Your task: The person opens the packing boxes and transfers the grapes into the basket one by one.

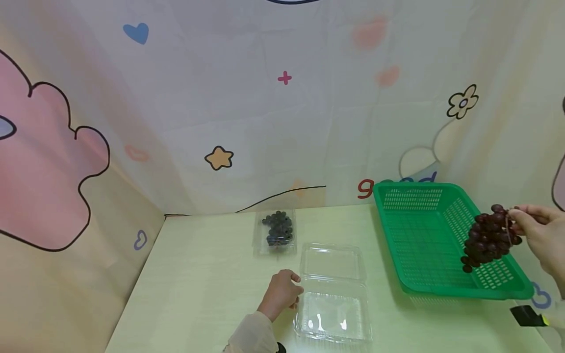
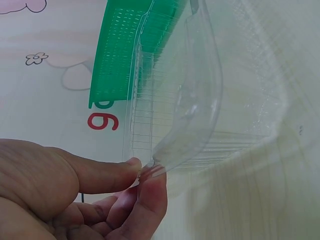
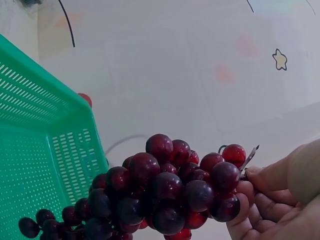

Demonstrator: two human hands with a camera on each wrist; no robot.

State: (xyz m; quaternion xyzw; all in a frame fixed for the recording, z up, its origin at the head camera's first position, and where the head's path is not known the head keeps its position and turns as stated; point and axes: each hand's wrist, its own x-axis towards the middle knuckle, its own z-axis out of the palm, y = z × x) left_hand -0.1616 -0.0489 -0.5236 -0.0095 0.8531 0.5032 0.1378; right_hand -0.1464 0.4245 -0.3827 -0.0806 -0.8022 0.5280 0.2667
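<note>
A bunch of dark red grapes (image 1: 487, 239) hangs over the right side of a green basket (image 1: 399, 245). My right hand (image 1: 540, 233) pinches its stem between thumb and fingers, as the right wrist view also shows, with the grapes (image 3: 165, 192) spreading to the left. Near the table's middle stands a clear plastic clamshell box (image 1: 333, 309), its lid (image 1: 333, 261) laid back on the far side. With thumb and forefinger my left hand (image 1: 282, 294) pinches the box's left edge; in the left wrist view the clear plastic (image 2: 200, 115) rises from those fingertips.
Behind the left hand, a second clear box (image 1: 260, 245) holds a bunch of dark grapes (image 1: 279, 228). A printed curtain (image 1: 265, 113) hangs along the back and sides of the pale table (image 1: 185, 289). The basket stands at the table's right.
</note>
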